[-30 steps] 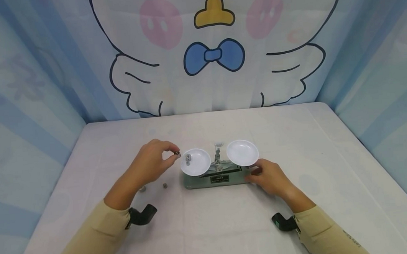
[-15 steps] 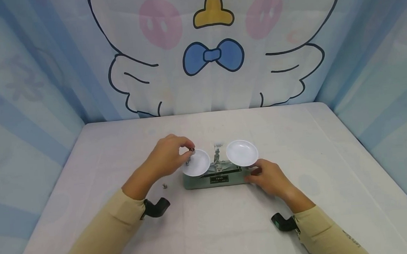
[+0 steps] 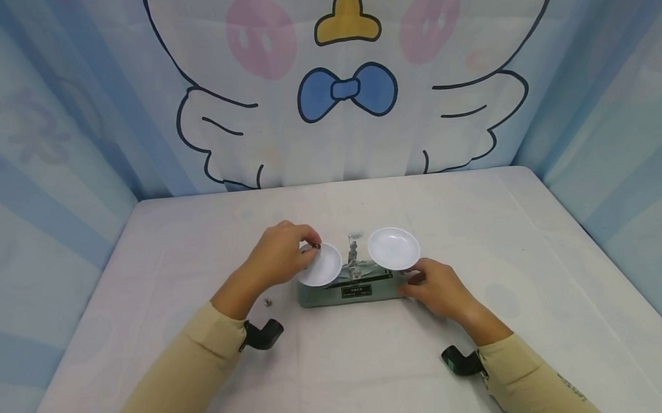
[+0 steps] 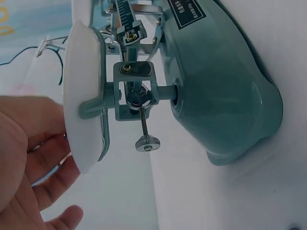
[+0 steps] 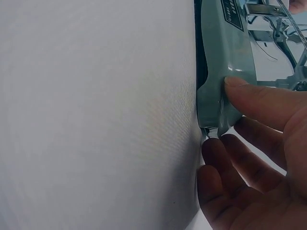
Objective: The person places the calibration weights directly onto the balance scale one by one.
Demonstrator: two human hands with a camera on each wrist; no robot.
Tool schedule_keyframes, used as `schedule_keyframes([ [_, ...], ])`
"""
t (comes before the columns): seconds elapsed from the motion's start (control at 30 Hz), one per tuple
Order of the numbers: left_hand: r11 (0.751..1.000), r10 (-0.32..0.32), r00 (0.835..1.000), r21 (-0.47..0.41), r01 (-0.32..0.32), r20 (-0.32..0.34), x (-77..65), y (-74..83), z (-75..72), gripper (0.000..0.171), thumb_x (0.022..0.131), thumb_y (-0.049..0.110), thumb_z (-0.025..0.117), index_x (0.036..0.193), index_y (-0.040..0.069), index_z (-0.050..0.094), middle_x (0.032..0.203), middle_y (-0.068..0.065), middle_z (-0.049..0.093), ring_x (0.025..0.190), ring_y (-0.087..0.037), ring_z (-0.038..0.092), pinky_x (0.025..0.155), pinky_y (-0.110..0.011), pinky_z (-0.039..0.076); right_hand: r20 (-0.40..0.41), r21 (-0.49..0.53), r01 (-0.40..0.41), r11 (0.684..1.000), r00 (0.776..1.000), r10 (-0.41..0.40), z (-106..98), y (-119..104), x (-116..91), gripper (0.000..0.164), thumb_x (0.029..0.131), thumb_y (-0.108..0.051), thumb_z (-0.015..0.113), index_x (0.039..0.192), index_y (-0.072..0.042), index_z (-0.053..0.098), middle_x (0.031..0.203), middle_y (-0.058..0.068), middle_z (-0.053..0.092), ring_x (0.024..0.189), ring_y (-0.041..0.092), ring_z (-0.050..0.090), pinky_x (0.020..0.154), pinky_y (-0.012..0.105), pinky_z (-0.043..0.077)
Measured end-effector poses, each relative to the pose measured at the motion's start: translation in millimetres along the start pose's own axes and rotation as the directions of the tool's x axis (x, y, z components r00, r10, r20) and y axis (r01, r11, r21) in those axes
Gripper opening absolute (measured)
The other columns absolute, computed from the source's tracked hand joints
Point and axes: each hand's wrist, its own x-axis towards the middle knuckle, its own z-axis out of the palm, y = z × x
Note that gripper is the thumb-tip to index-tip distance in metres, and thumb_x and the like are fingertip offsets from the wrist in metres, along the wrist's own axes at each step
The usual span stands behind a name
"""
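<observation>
A green balance scale (image 3: 335, 295) with two white pans stands on the table. My left hand (image 3: 280, 253) is at the left pan (image 3: 325, 269), pinching a small metal weight (image 3: 317, 246) between thumb and forefinger over its far-left part. The hand hides whatever lies in that part of the pan. In the left wrist view the pan (image 4: 81, 96) covers the fingertips and the weight. My right hand (image 3: 436, 288) grips the right end of the base, below the right pan (image 3: 394, 249). In the right wrist view its thumb (image 5: 259, 103) lies on the base's front, fingers curled around the end.
One loose metal weight (image 3: 267, 302) lies on the white tabletop (image 3: 350, 361), left of the scale. A small adjusting nut (image 4: 147, 143) hangs out from the beam's left end. Printed fabric (image 3: 350, 149) encloses the table at the back and sides.
My left hand has moved right with the weight, from beside the left pan to over it, then lowered slightly. My right hand has stayed on the base.
</observation>
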Motion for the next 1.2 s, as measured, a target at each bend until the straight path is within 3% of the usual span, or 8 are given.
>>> schedule_keyframes([
  [0.53, 0.998, 0.011, 1.0, 0.06, -0.01, -0.028, 2.7, 1.0, 6.3, 0.014, 0.092, 0.018, 0.072, 0.104, 0.012, 0.076, 0.102, -0.002, 0.07, 0.098, -0.023, 0.057, 0.084, -0.041, 0.052, 0.001, -0.006, -0.022, 1.0, 1.0, 0.022, 0, 1, 1, 0.047, 0.083, -0.014, 0.08, 0.124, 0.004, 0.063, 0.114, 0.017, 0.068, 0.101, 0.034, 0.066, 0.082, 0.049, 0.055],
  [0.7, 0.999, -0.007, 1.0, 0.035, 0.008, -0.03, 1.0, 1.9, 5.0, 0.017, 0.092, 0.018, 0.072, 0.107, 0.013, 0.075, 0.106, -0.004, 0.069, 0.101, -0.025, 0.057, 0.085, -0.042, 0.052, 0.003, -0.004, -0.023, 1.0, 1.0, 0.023, 0, 1, 1, 0.048, 0.083, -0.014, 0.08, 0.123, 0.004, 0.063, 0.114, 0.017, 0.069, 0.101, 0.033, 0.067, 0.083, 0.05, 0.055],
  [0.97, 0.999, -0.034, 0.999, -0.021, 0.034, -0.021, -8.2, -1.9, -6.0, 0.022, 0.093, 0.02, 0.071, 0.113, 0.012, 0.073, 0.116, -0.009, 0.066, 0.107, -0.027, 0.058, 0.088, -0.043, 0.054, 0.007, -0.004, -0.017, 1.0, 1.0, 0.017, 1, 2, 1, 0.048, 0.083, -0.014, 0.08, 0.124, 0.004, 0.063, 0.115, 0.018, 0.068, 0.102, 0.034, 0.067, 0.084, 0.05, 0.055],
  [1.2, 0.998, -0.054, 0.998, -0.019, 0.053, -0.016, -22.6, -12.8, -13.8, 0.024, 0.093, 0.02, 0.072, 0.115, 0.012, 0.072, 0.117, -0.011, 0.066, 0.111, -0.029, 0.058, 0.093, -0.045, 0.052, -0.007, -0.005, 0.003, 1.0, 1.0, -0.003, 0, 2, 0, 0.047, 0.082, -0.015, 0.081, 0.122, 0.004, 0.064, 0.114, 0.018, 0.068, 0.1, 0.033, 0.067, 0.081, 0.048, 0.055],
])
